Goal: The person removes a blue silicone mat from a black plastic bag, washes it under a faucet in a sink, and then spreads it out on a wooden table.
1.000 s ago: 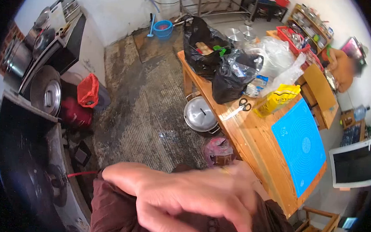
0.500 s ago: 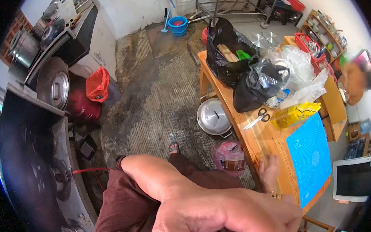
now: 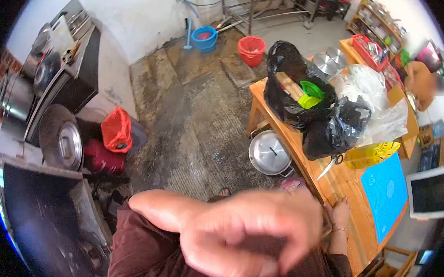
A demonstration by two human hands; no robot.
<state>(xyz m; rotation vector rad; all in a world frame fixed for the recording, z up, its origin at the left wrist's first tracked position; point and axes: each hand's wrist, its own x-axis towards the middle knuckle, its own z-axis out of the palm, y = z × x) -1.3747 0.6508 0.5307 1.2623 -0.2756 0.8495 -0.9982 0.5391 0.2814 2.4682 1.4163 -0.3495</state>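
My left hand is raised close to the camera, large and slightly blurred. Its fingers and thumb curve round a gap through which brown trousers show, and I see nothing in it. My right hand, with a bracelet at the wrist, rests on the near edge of the wooden table, fingers extended and holding nothing. Beyond it on the tabletop lie scissors, a yellow bag and a blue mat with printed circles.
Black plastic bags and clear bags crowd the table's far end. A lidded pot stands on the floor beside it. Red and blue buckets are farther back. Another person is at the right.
The view has shifted, showing more of the red bucket. My left hand has moved up and its fingers now curl round a visible gap. My right hand stays at the table edge.
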